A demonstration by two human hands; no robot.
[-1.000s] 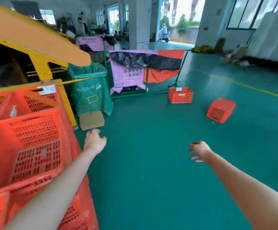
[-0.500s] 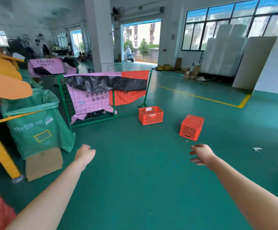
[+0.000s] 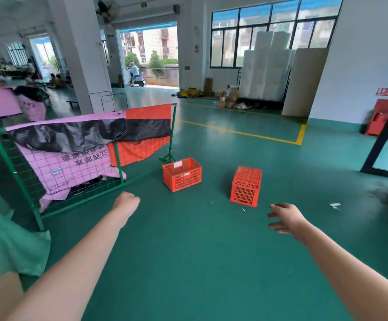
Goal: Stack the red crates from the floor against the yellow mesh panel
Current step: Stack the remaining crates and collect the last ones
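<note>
Two red crates lie on the green floor ahead. One red crate (image 3: 182, 174) stands upright with its opening up, close to the foot of a green mesh fence. The other red crate (image 3: 246, 186) is tipped on its side, to the right. My left hand (image 3: 126, 202) is stretched forward with its fingers loosely curled and holds nothing. My right hand (image 3: 286, 218) reaches forward with spread, relaxed fingers, short of the tipped crate and also holding nothing. The yellow mesh panel and the stacked crates are out of view.
A green mesh fence (image 3: 33, 195) draped with pink, black and red sheets stands at the left. A green sack (image 3: 10, 246) sits at the lower left. White panels (image 3: 267, 72) and cardboard boxes line the far wall. A white pillar (image 3: 79, 54) rises behind the fence.
The view has swung right, away from the stacked red crates and the yellow frame. The two crates on the floor now appear nearer and more central. Both hands stay held out, holding nothing.
</note>
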